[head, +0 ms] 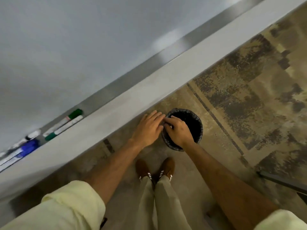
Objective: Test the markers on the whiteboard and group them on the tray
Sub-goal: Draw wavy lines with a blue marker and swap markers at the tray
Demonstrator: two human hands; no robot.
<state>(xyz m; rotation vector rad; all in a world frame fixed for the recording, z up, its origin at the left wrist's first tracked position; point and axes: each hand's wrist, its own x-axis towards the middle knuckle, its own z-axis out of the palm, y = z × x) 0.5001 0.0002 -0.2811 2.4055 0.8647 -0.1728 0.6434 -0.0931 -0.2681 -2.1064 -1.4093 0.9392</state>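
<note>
Your right hand [178,130] pinches something small and dark, too hidden to name, over the bin [197,120], your left hand [147,128] lies flat beside it, and the markers [64,124] lie lengthwise along the tray [116,87], far off to its left.

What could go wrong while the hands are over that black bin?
The right hand pinches something small and dark above the lined bin, with the left hand beside it. If released, it would likely fall in. The green markers lie near the tray edge and could roll off.
</note>
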